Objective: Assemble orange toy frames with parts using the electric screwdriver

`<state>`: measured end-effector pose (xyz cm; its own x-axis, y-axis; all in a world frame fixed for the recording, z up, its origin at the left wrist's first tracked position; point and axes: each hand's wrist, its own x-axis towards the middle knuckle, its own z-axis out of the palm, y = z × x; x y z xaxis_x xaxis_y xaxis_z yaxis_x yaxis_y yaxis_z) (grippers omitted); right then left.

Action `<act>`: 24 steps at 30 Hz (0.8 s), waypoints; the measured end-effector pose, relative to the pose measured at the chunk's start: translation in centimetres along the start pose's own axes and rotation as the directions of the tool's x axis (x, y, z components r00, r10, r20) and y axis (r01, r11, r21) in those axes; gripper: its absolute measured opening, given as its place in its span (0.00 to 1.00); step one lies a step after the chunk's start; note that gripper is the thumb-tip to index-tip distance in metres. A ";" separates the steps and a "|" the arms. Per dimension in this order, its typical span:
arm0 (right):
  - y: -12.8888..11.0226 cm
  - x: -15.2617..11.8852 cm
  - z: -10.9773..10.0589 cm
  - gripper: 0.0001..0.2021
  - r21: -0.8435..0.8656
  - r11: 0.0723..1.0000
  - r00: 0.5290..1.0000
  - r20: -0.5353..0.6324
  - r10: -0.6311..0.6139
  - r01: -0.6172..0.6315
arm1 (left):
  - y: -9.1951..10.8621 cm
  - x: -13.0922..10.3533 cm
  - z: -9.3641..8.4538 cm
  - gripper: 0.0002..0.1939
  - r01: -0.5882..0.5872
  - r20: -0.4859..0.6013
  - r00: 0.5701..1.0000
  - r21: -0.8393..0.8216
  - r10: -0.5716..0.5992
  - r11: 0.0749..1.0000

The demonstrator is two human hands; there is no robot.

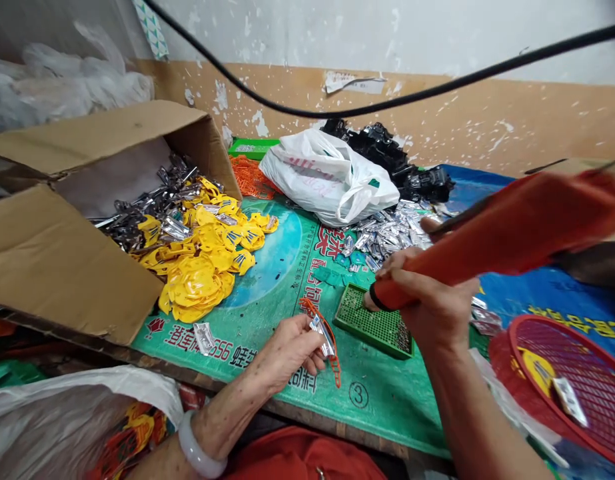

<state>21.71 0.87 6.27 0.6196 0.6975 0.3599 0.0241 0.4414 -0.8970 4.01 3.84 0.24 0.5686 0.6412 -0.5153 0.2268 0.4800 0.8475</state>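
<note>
My left hand [292, 350], near the table's front edge, pinches a thin orange plastic piece [336, 367] together with a shiny silver piece [321, 331]. My right hand [434, 300] wraps round a power screwdriver [487, 237] with a red covering. Its tip end points down over a green perforated tray [360, 325] holding small screws [403, 335]. Whether the tip touches the screws I cannot tell. A loose silver piece [204, 339] lies on the green printed sheet left of my left hand.
A cardboard box [62, 260] on the left spills yellow pieces [197, 287] and dark parts. Behind stand a white plastic bag [322, 173], black parts [382, 150] and a heap of silver pieces [392, 230]. A red basket [582, 353] sits right. A black cable [337, 110] hangs across.
</note>
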 end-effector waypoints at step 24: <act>-2.8 -4.6 1.8 0.33 0.221 0.946 0.942 0.290 0.168 -0.237 | 0.5 0.1 0.3 0.05 -0.001 -0.021 1.000 0.108 0.003 0.994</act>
<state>17.37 -2.56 7.58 0.3601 0.8952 0.2627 -0.2974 0.3771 -0.8771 4.41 3.91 0.64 0.5524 0.6552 -0.5153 0.3105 0.4119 0.8567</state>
